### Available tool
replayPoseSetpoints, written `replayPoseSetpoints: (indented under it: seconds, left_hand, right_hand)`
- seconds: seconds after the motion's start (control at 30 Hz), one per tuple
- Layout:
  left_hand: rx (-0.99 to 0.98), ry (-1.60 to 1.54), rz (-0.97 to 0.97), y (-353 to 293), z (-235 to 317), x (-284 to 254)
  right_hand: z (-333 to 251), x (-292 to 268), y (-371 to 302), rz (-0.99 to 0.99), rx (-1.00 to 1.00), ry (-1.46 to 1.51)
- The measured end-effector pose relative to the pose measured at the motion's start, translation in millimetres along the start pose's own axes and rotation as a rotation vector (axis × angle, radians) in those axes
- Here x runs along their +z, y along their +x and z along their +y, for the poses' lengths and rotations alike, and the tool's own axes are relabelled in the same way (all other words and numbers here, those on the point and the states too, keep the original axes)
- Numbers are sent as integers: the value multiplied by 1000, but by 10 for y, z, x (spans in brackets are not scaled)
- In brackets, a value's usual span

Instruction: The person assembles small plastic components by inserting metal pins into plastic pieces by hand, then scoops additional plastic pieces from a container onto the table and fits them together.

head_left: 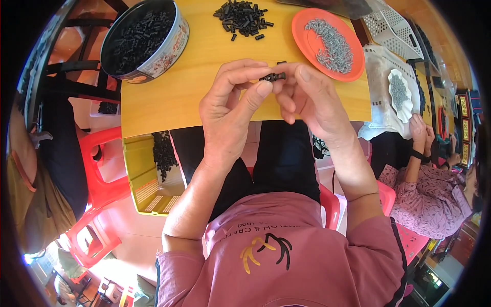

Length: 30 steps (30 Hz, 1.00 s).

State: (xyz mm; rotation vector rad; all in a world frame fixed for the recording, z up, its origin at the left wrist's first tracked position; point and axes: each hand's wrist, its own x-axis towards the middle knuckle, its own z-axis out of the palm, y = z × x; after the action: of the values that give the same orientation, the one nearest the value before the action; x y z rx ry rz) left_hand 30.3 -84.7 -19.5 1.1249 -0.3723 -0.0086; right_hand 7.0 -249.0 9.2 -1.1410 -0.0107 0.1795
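So I'm watching this through the head feed, and both hands are up over the near part of the yellow tabletop (158,105). My left hand (258,82) has the thumb and index finger pinched on a small black piece (274,77), holding it roughly sideways, clear of the wood. My right hand (295,77) is half curled at the piece's other end, fingers loosely bent; honestly can't tell from this angle if it's gripping or just right beside it.

Round the rest of the tabletop: far left there's a big round tin (169,53) loaded with black parts, then a loose black pile (241,19) at the far side, with a couple of strays near it. To the right of that I've got an orange-red plate (302,38) with a heap of small silver bits (335,48) on it.

Off to my right a co-worker's hand (418,129) is next to a white scalloped dish (406,110) holding more greyish bits. Lower left, below the tabletop edge, sits a yellow crate (132,171).
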Motion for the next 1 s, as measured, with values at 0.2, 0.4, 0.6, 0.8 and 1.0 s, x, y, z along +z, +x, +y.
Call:
replayPoseSetpoints:
  seconds: [0.2, 0.4, 0.6, 0.8, 1.0]
  left_hand:
    - [-15, -90, -70, -45, -49, 26]
    - [355, 673, -208, -94, 213, -73]
    - [315, 628, -219, -222, 314, -156]
    - [242, 608, -170, -283, 359, -242]
    - [229, 824, 5, -481, 490, -742]
  right_hand:
    - [75, 12, -41, -134, 149, 278]
    - [193, 28, -114, -147, 263, 349]
    - [364, 210, -174, -154, 190, 453]
    - [362, 387, -127, -70, 271, 429]
    - [97, 263, 43, 4, 51, -543]
